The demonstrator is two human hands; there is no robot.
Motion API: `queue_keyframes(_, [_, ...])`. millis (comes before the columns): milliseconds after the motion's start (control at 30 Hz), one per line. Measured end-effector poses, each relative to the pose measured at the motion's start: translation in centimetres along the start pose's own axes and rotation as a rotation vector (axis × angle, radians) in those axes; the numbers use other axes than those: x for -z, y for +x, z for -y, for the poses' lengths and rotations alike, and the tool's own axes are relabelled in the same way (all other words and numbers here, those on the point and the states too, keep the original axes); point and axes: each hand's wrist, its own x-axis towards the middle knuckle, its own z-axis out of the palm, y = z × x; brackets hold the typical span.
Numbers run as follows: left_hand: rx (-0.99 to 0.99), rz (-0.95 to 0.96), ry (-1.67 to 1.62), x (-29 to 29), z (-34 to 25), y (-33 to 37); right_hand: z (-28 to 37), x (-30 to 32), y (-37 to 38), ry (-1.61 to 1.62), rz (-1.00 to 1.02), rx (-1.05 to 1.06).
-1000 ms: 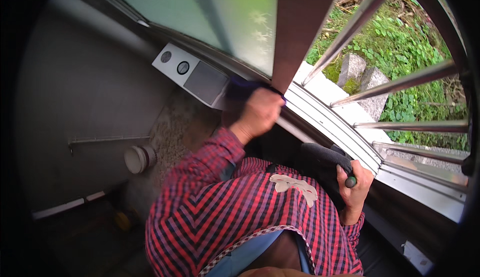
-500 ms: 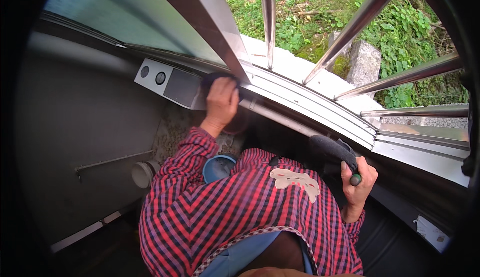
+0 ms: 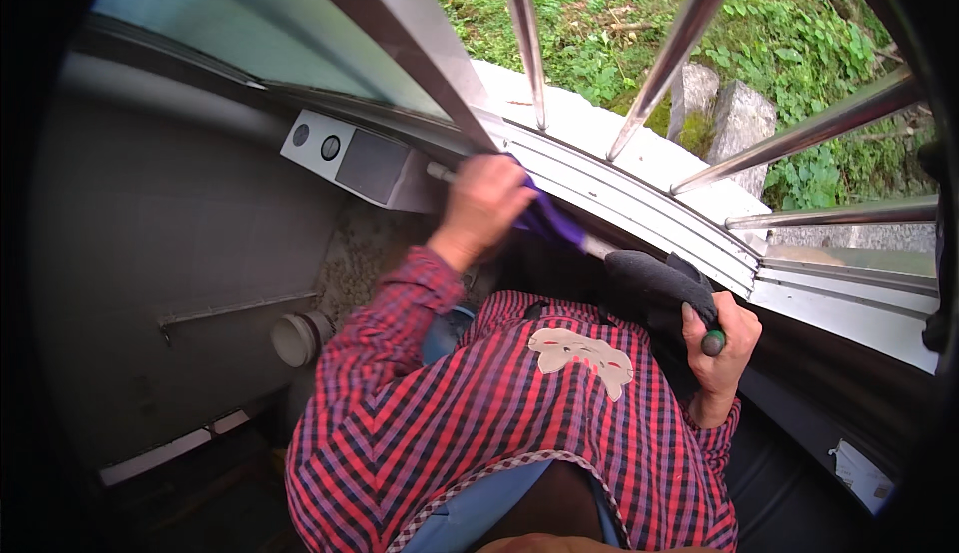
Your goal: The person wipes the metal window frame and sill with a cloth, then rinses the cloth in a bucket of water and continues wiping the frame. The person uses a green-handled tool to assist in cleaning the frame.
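Observation:
My left hand (image 3: 484,208) is closed over a purple cloth (image 3: 547,215), which lies against a pale pipe (image 3: 596,246) running below the window frame. The hand is slightly blurred. On the right, my right hand (image 3: 724,348) grips a dark green handle (image 3: 713,342), whose rounded end sticks out by the thumb. A dark grey cloth-like piece (image 3: 654,278) extends from that grip toward the pipe. How it joins the handle is hidden.
A white box with round dials (image 3: 345,158) is left of my left hand. Window tracks (image 3: 639,203) and metal bars (image 3: 689,43) run along the far side. A blue bucket (image 3: 447,333) is partly behind my sleeve; a white pipe end (image 3: 295,340) stands left of it.
My left hand has moved right along the pipe, away from the white box, with the purple cloth now stretched out to its right. The right hand has barely moved.

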Motion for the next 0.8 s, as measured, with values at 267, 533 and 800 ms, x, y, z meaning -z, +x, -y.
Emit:
queue_keyframes(267, [-0.044, -0.094, -0.302, -5.2, -6.8, -2.4, 2.4, 0.9, -0.8, -0.094, -0.021, -0.093])
queue_keyframes(533, [-0.265, -0.037, -0.737, -8.9, -17.6, 3.2, 7.6, 3.0, 0.9, -0.318, -0.062, -0.169])
queue_keyframes(800, [-0.186, 0.001, -1.070, -10.8, -18.2, 5.1, 7.2, 4.3, -2.7, -0.309, -0.342, -0.313])
